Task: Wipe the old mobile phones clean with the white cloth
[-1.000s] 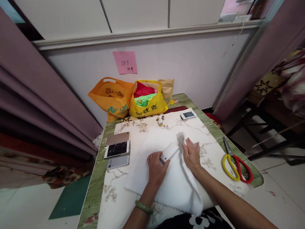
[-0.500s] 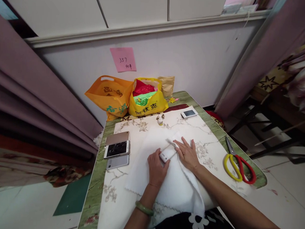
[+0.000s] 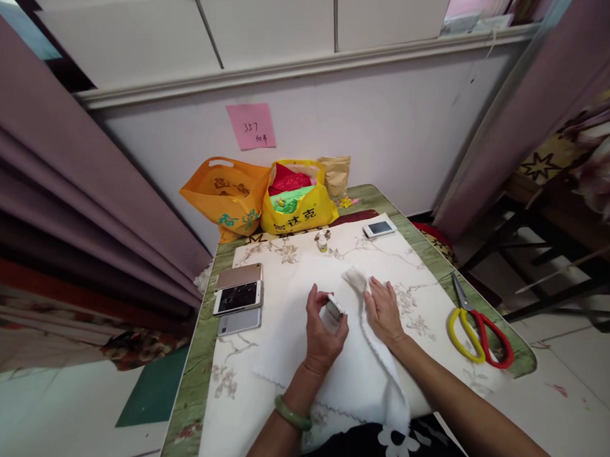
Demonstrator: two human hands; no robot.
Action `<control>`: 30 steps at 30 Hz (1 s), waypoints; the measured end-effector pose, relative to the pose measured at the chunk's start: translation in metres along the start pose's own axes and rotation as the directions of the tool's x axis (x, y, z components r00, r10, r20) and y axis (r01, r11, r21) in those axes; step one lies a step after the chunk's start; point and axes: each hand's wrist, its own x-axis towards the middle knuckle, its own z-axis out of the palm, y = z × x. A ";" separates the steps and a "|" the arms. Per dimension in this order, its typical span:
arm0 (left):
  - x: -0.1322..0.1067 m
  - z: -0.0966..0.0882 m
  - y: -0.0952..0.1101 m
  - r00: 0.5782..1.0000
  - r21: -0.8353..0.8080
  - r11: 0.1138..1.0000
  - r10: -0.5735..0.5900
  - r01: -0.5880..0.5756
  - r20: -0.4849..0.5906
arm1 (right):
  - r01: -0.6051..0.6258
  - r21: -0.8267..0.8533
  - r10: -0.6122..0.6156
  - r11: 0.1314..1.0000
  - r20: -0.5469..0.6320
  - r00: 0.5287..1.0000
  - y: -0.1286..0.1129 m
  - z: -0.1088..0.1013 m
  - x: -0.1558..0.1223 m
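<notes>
My left hand (image 3: 322, 332) is closed round a small white phone (image 3: 333, 310), tilted up on its edge above a white cloth (image 3: 350, 370) spread on the table. My right hand (image 3: 383, 311) lies flat on the cloth just right of the phone, fingers stretched out, next to a bunched-up fold of cloth (image 3: 356, 279). A green bangle (image 3: 292, 413) circles my left wrist.
Three phones (image 3: 238, 297) lie in a row at the table's left edge, another white phone (image 3: 379, 228) at the far side. Yellow-and-red scissors (image 3: 474, 326) rest at the right. Orange bag (image 3: 229, 198) and yellow bag (image 3: 296, 198) stand against the wall, a small bottle (image 3: 323, 241) before them.
My left hand has lifted the white phone and turned it onto its edge. My right hand slid off the phone and back to the right onto the cloth.
</notes>
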 end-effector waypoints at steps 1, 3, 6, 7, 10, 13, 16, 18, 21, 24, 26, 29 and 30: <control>0.001 0.001 0.000 1.000 -0.025 0.999 -0.030 0.030 0.005 | 0.027 0.043 -0.026 0.999 -0.020 0.999 -0.002 -0.004 -0.001; 0.003 0.002 -0.002 0.997 -0.051 0.996 -0.077 0.078 0.019 | 0.121 0.144 -0.115 0.982 -0.046 0.992 -0.009 -0.015 -0.002; 0.006 0.001 -0.003 0.992 -0.097 0.989 -0.102 0.109 0.068 | 0.316 0.243 -0.332 0.917 0.025 0.943 -0.025 -0.034 0.000; 0.007 0.000 -0.002 0.991 -0.111 0.987 -0.108 0.116 0.075 | 0.377 0.252 -0.408 0.891 0.080 0.910 -0.031 -0.040 0.002; 0.009 -0.002 0.000 0.988 -0.115 0.981 -0.149 0.154 0.051 | 0.483 0.241 -0.535 0.842 0.248 0.808 -0.046 -0.052 0.013; 0.010 -0.004 0.002 0.981 -0.108 0.976 -0.181 0.187 0.068 | 0.476 0.212 -0.520 0.854 0.305 0.797 -0.055 -0.055 0.027; 0.008 -0.004 0.003 0.978 -0.117 0.975 -0.173 0.186 0.118 | 0.405 0.222 -0.457 0.887 0.301 0.837 -0.057 -0.049 0.036; 0.006 -0.004 0.003 0.981 -0.132 0.975 -0.164 0.177 0.101 | 0.322 0.245 -0.389 0.915 0.312 0.867 -0.053 -0.039 0.038; 0.005 -0.005 0.002 0.981 -0.220 0.956 -0.192 0.195 0.036 | 0.076 0.291 -0.163 0.954 0.288 0.944 -0.040 -0.025 0.034; 0.011 -0.009 0.001 0.934 -0.401 0.859 -0.356 0.319 -0.019 | -0.343 0.415 0.286 0.843 0.194 0.938 -0.022 -0.021 0.028; 0.017 -0.011 0.000 0.858 -0.543 0.722 -0.514 0.430 -0.004 | -0.534 0.514 0.550 0.672 0.136 0.824 -0.013 -0.025 0.025; 0.022 -0.008 -0.005 0.689 -0.714 0.383 -0.700 0.586 0.190 | -0.597 0.586 0.696 0.547 0.078 0.714 -0.010 -0.033 0.022; 0.021 -0.006 -0.007 0.633 -0.745 0.250 -0.721 0.619 0.284 | -0.590 0.587 0.693 0.555 0.067 0.718 -0.012 -0.035 0.020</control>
